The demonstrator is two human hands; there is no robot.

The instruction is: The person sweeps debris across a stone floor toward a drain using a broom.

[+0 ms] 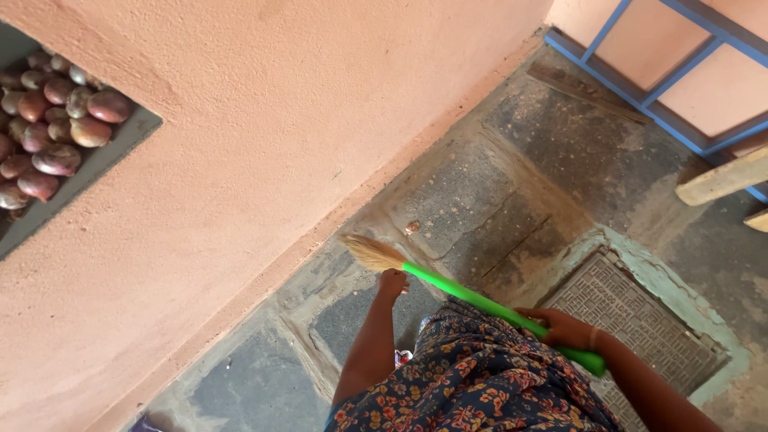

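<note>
I hold a broom with a bright green handle (pixel 480 302) and a pale straw head (pixel 370 252). The head points at the foot of the pink wall (pixel 264 120). My left hand (pixel 392 282) grips the handle just behind the straw. Near the handle's far end, my right hand (pixel 564 328) is closed around it, with a bangle on the wrist. My patterned floral dress (pixel 472 384) fills the bottom of the view beneath the broom. A small bit of debris (pixel 412 227) lies on the stone floor just beyond the straw head.
A niche in the wall at the left holds several reddish onions (pixel 48 120). A metal drain cover (pixel 632 320) sits in the floor on the right. A blue-framed door (pixel 680 72) and a wooden plank (pixel 720 180) are at the top right.
</note>
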